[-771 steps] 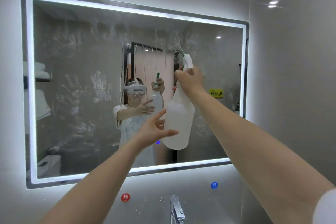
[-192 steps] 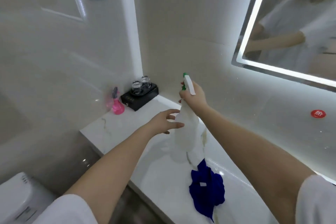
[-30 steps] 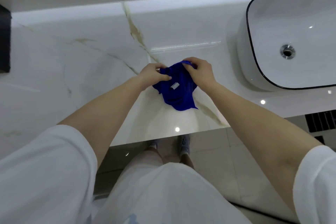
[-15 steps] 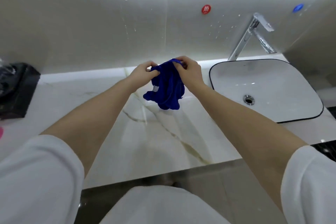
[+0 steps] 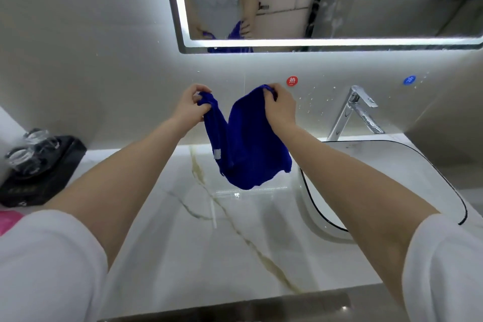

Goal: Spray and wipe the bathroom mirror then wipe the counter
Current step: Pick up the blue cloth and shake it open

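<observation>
The white marble bench (image 5: 183, 243), veined in dull gold, fills the lower half of the view and runs back to a pale tiled wall. Above it hangs the lit mirror (image 5: 392, 13), its glass streaked and spotted with spray on the right side. A white basin (image 5: 392, 165) with a thin black rim sits on the right part of the bench, and a chrome tap (image 5: 352, 112) leans over it from behind. On the far left stands a black tray (image 5: 52, 172) carrying what look like clear glasses, though they are blurred. A blue cloth (image 5: 248, 144) hangs in the air between the two hands, clear of the bench and in front of the wall below the mirror. The left hand (image 5: 189, 107) is closed around one bunched top corner of it, and the right hand (image 5: 281, 108) pinches the other top corner, so the cloth sags between them. A small red round sticker (image 5: 292, 81) sits on the wall just beside the right hand.
</observation>
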Tool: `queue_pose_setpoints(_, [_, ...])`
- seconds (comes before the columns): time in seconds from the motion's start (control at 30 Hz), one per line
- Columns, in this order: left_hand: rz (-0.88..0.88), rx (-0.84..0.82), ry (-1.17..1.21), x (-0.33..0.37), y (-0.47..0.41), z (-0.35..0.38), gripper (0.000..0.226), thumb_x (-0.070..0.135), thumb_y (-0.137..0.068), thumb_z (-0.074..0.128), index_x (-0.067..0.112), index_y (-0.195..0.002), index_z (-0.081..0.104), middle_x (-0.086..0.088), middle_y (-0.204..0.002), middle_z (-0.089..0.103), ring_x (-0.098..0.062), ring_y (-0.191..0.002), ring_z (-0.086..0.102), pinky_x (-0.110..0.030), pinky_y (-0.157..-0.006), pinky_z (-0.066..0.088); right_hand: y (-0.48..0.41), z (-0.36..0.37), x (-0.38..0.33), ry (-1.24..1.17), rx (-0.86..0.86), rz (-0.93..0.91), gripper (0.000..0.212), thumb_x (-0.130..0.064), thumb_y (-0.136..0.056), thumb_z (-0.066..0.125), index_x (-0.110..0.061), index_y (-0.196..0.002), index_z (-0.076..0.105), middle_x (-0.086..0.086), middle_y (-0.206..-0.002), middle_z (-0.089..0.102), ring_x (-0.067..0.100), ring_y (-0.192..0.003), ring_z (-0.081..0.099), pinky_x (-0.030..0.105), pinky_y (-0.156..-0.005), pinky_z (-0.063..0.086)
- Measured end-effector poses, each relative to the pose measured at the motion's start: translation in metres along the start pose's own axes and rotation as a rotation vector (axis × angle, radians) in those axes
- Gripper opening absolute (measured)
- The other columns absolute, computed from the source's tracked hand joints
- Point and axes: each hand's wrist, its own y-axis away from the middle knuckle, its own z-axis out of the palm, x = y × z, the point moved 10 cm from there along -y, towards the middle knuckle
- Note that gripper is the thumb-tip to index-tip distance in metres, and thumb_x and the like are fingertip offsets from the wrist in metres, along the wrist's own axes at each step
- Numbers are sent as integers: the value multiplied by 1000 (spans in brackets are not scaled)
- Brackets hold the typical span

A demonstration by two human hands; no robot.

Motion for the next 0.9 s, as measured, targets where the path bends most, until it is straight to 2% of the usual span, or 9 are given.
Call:
queue_pose_setpoints(0.2, [1, 51, -14, -1, -1, -31, 33, -5, -89, 54, 18, -113, 51, -9, -106, 63, -22, -94, 61, -29, -73, 56, -11, -11, 1, 34, 57, 21, 29, -16, -103, 37, -8, -123, 55, 7, -116, 61, 17, -99, 52, 20, -80, 35])
queue_pose_setpoints(0.37, [-27, 171, -37, -25, 3, -72, 35, -9, -88, 47, 17, -111, 51, -8, -105, 58, -18, -85, 59, -34, -71, 56, -5, -13, 36, 143, 75, 115, 30, -16, -102, 36, -7, -122, 57, 9, -116, 62, 19, -99, 52, 19, -76, 32])
queue_pose_setpoints(0.47, [-79, 300, -78, -48, 6, -104, 37, -4, -86, 48, 26, -108, 53, -8, -109, 58, -24, -95, 60, -45, -84, 55, 1, -6, 52, 192, 59, 159, 30, -15, -100, 38, -8, -118, 60, 9, -109, 64, 17, -93, 53, 19, -73, 32])
queue_pose_setpoints(0.53, [-93, 331, -91, -55, 7, -111, 35, 1, -86, 50, 28, -109, 52, -8, -111, 57, -25, -97, 58, -43, -88, 53, 5, 4, 53, 202, 28, 158, 29, -15, -96, 41, -11, -114, 63, 5, -104, 65, 19, -93, 57, 23, -73, 36])
queue_pose_setpoints(0.63, [-108, 282, -90, -63, 11, -98, 35, 3, -85, 55, 29, -110, 51, -3, -107, 58, -24, -101, 59, -45, -88, 54, 16, 29, 50, 210, -62, 160, 26, -20, -90, 44, -14, -98, 68, 2, -91, 68, 20, -84, 58, 27, -68, 38])
queue_pose_setpoints(0.73, [-144, 201, -75, -82, 23, -75, 36, 1, -84, 58, 27, -109, 52, -2, -104, 58, -25, -102, 60, -43, -84, 56, 36, 53, 57, 233, -133, 168, 27, -23, -85, 44, -12, -83, 69, 8, -79, 68, 28, -78, 61, 32, -63, 42])
queue_pose_setpoints(0.8, [-189, 160, -109, -105, 36, -59, 35, 1, -83, 59, 24, -109, 54, -3, -102, 59, -24, -99, 60, -40, -83, 56, 55, 69, 73, 244, -178, 208, 26, -25, -84, 45, -15, -80, 69, 7, -75, 69, 26, -75, 63, 33, -65, 49])
queue_pose_setpoints(0.9, [-276, 66, -205, -147, 56, -33, 32, 4, -81, 64, 24, -105, 56, -4, -95, 60, -27, -96, 62, -42, -85, 55, 85, 96, 100, 247, -292, 261, 23, -28, -85, 48, -19, -84, 69, 4, -79, 70, 21, -71, 62, 33, -68, 51])
